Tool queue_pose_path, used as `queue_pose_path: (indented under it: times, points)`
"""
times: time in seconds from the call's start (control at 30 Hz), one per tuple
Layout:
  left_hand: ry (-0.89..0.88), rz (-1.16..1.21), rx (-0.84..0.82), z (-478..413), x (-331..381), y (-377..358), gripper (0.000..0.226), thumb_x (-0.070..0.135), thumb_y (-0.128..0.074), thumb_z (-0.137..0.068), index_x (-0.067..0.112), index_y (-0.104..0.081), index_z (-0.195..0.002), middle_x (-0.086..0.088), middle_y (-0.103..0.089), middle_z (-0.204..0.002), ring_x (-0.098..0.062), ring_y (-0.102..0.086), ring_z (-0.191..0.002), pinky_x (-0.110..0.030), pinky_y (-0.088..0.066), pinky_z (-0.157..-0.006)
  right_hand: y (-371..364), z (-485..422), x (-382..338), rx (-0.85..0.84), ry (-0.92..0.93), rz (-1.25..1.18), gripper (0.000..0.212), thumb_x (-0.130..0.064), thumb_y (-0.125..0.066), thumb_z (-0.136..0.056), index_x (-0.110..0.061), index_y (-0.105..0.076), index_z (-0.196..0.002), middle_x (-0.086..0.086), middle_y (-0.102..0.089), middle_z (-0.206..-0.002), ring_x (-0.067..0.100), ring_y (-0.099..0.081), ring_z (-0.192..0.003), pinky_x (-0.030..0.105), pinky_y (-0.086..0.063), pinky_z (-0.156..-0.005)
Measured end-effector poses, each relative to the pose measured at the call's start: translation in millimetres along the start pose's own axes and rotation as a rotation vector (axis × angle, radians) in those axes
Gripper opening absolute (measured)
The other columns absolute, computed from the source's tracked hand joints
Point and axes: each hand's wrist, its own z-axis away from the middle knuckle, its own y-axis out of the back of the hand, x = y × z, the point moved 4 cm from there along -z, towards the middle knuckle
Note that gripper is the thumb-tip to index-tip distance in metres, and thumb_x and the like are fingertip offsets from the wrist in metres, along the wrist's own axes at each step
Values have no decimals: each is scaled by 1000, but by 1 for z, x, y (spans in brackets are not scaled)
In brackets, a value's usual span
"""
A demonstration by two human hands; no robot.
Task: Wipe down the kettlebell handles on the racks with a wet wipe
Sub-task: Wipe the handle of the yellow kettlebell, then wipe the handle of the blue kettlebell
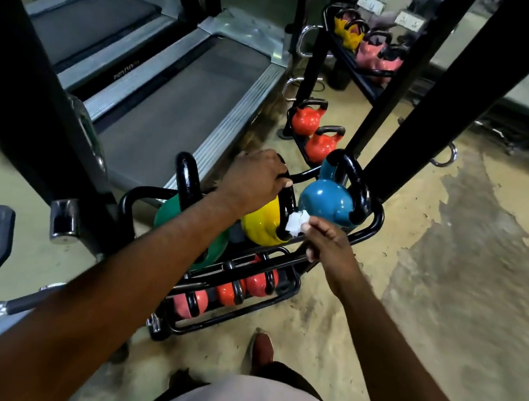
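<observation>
The yellow kettlebell (261, 222) sits on the top shelf of the rack (378, 217); it looks heavy and rigid. The left hand (254, 178) clamps its black handle (287, 200). The right hand (329, 241) pinches the soft wipe (295, 223) against the handle's lower side.

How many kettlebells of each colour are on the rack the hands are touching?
Green kettlebell: 1
Yellow kettlebell: 1
Blue kettlebell: 1 (a blue bit behind it may be another; cannot tell)
Red or orange kettlebells on the lower shelf: 3
Total: 6
</observation>
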Motion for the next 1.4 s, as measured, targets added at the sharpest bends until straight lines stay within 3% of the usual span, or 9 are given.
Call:
queue_pose_path:
  times: [0.2,0.3,0.43,0.6,0.7,0.87,1.03,1.23,1.4]
  points:
    - [52,-65,67,-12,18,-6,31,39,-66,-87,28,-69,-116,3,-67,-114,-23,-60,-109,-40,-45,-93,2,4,-19,-19,38,132,19,-11,-54,-99,-23,-68,-96,-5,-68,-78,9,-60,-68,22,-46,-59]
    - [90,-97,47,-19,21,-8,35,43,-69,-84,30,-68,-117,4,-68,-115,-23,-58,-111,-41,-46,-94,-12,-1,-22,-14,111,307,24,-4,-46,-98,-16,-67,-97,-5,-64,-78,13,-61,-71,39,-53,-70]
    - [100,-142,41,-26,23,-6,36,44,-70,-83,30,-69,-115,3,-68,-112,-23,-59,-111,-44,-41,-101,-13,-1,-21,-137,70,161,15,-23,-56,-99,-29,-69,-103,-3,-72,-96,11,-64,-87,36,-53,-82]
    - [94,-39,27,-51,34,-19,26,37,-68,-85,29,-72,-109,4,-70,-114,-20,-62,-110,-41,-40,-103,16,-16,-20,-159,25,51,22,-20,-64,-94,-8,-69,-112,14,-71,-99,20,-62,-89,40,-52,-83]
    - [80,58,-10,-67,43,-36,24,37,-66,-87,28,-72,-109,4,-71,-115,-18,-63,-110,-36,-47,-96,57,-21,-27,-38,23,-8,20,-12,-60,-96,-12,-68,-114,6,-71,-103,15,-64,-89,26,-53,-76]
    - [69,194,-58,-97,66,-56,31,41,-64,-89,28,-69,-117,0,-67,-122,-20,-62,-112,-38,-51,-93,117,-60,-64,310,363,650,25,-20,-58,-93,-19,-68,-115,0,-68,-107,14,-63,-98,24,-45,-84]
    - [59,290,-85,-119,81,-66,29,35,-65,-90,26,-70,-117,-3,-70,-120,-23,-65,-108,-38,-53,-92,113,-82,-64,336,421,790,22,-21,-64,-83,-24,-55,-103,3,-67,-93,26,-62,-87,35,-49,-71]
    - [104,336,-153,-125,75,-83,36,48,-69,-81,31,-71,-113,4,-72,-113,-17,-67,-102,-40,-54,-91,119,-39,-4,585,548,883,16,-26,-72,-82,-16,-67,-93,3,-59,-95,23,-50,-92,31,-39,-81]
    - [115,341,-141,-126,72,-86,37,51,-68,-80,33,-71,-112,4,-72,-114,-16,-67,-103,-40,-54,-92,96,-61,-20,559,557,1045,21,-17,-65,-74,-16,-69,-95,6,-58,-100,28,-52,-94,36,-40,-80]
